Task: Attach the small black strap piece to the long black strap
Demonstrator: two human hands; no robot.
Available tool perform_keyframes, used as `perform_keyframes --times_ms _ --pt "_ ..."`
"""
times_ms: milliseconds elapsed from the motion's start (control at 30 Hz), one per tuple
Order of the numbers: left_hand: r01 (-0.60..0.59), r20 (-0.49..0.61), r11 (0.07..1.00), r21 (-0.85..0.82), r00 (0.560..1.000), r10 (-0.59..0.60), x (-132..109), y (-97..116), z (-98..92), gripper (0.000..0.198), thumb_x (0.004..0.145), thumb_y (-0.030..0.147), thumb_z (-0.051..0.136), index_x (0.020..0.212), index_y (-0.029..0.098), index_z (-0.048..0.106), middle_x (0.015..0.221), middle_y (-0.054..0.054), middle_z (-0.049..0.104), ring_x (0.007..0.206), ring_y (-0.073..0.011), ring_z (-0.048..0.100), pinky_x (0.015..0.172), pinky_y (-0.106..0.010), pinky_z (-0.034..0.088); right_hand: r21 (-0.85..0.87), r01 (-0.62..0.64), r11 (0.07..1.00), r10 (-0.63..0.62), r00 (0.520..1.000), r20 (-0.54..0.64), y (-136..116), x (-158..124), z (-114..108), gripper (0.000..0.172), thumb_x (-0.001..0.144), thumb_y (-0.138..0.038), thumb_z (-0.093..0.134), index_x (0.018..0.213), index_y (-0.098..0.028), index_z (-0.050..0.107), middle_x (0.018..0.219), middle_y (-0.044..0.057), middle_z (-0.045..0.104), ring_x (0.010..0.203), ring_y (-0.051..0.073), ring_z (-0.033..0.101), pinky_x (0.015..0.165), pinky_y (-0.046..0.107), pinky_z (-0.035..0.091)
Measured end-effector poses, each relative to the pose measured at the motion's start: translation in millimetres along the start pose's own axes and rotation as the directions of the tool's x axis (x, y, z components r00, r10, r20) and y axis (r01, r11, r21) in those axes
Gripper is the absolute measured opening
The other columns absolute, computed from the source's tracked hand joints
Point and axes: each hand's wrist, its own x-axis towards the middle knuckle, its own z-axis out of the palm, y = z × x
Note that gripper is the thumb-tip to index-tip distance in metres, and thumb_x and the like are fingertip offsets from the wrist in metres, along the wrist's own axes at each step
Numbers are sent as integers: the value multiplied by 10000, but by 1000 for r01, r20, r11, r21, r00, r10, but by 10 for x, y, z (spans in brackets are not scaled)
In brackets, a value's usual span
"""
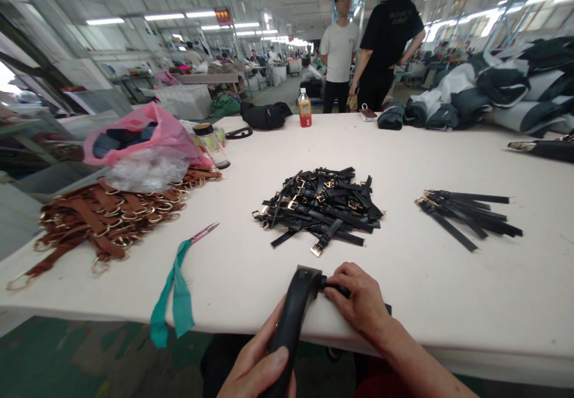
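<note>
The person's left hand (256, 367) is gripping a wide black strap (291, 320) upright just over the near edge of a white work table (448, 278), its thumb (273, 363) pressing flat on the strap while the other fingers are hidden behind it. The right hand (361, 302) is resting on the table edge, its fingers (347, 278) curled nearly closed and pinching a narrow black strip (338, 290) against the top of the wide strap; whether the strip is part of that strap or a separate piece is hard to tell. Ahead of the hands, a heap of black straps with gold buckles (318, 207) is lying mid-table, with a looser bunch of black straps (466, 214) lying to its right. To the left, brown straps with gold rings (103, 219) are spreading beside a pink plastic bag (134, 135), and a green fabric strip (178, 290) is hanging over the table edge near a pink-handled pointed tool (204, 232). An orange-labelled drink bottle (305, 108) is standing at the far side, where two people (372, 39) are standing and facing each other.
</note>
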Motion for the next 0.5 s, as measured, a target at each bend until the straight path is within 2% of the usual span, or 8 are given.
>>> perform_keyframes --times_ms 67,133,333,500 --pt "6 20 1000 8 1000 -7 45 -13 -30 922 842 500 475 1437 88 -96 500 -43 640 343 -136 482 354 -211 254 18 18 1000 -19 1000 9 -10 13 -15 75 825 -207 607 820 -246 671 845 19 603 819 172 529 728 298 397" --pt "15 31 1000 -12 999 -14 71 -28 -53 954 833 511 487 1429 87 -126 510 -50 647 336 -139 491 341 -205 269 13 42 999 -42 999 24 -25 28 -30 91 833 -187 598 778 -236 651 838 11 600 828 171 518 744 308 376" --pt "4 71 995 -103 998 3 80 -50 -84 789 864 481 463 1455 233 2 537 -40 654 304 -129 492 315 -184 274 -14 55 998 -54 997 48 -21 52 -33 112 873 -178 527 764 -192 552 814 11 577 809 168 493 753 316 346" --pt "4 86 994 -112 996 6 92 -67 -106 823 837 499 498 1454 238 20 522 -45 654 321 -123 506 326 -167 270 19 4 1000 -4 1000 8 20 45 -7 168 906 -242 480 755 -192 534 764 11 566 757 161 502 737 305 360"
